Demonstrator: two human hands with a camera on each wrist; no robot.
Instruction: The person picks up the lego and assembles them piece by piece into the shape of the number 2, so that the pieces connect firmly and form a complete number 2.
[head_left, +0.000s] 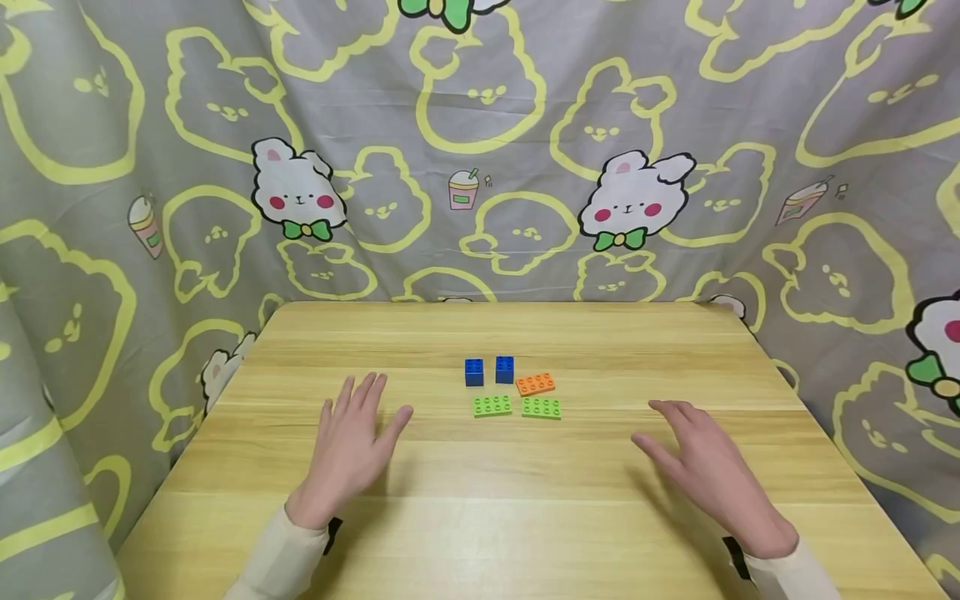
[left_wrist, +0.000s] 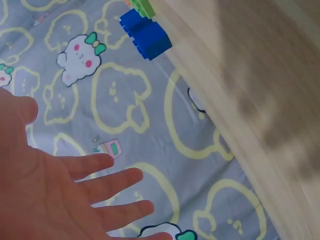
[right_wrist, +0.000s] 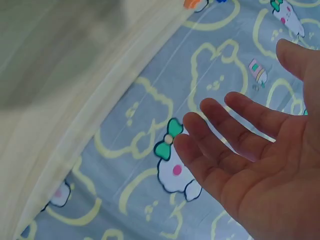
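Note:
Two blue building blocks, a left one (head_left: pixel 474 372) and a right one (head_left: pixel 505 370), stand apart near the middle of the table. Beside them lies a flat orange block (head_left: pixel 536 383). In front are two flat light green blocks, one on the left (head_left: pixel 492 406) and one on the right (head_left: pixel 541 407). My left hand (head_left: pixel 351 450) hovers left of the blocks, fingers straight and spread, holding nothing. To their right my right hand (head_left: pixel 708 467) is held over the table, fingers relaxed and palm bare. In the left wrist view the blue blocks (left_wrist: pixel 152 40) show at the top.
All the blocks lie on a light wooden table (head_left: pixel 480 533). A grey curtain (head_left: pixel 517 150) with yellow outlines and white rabbit prints hangs behind it and along both sides. Dark bands sit at both wrists.

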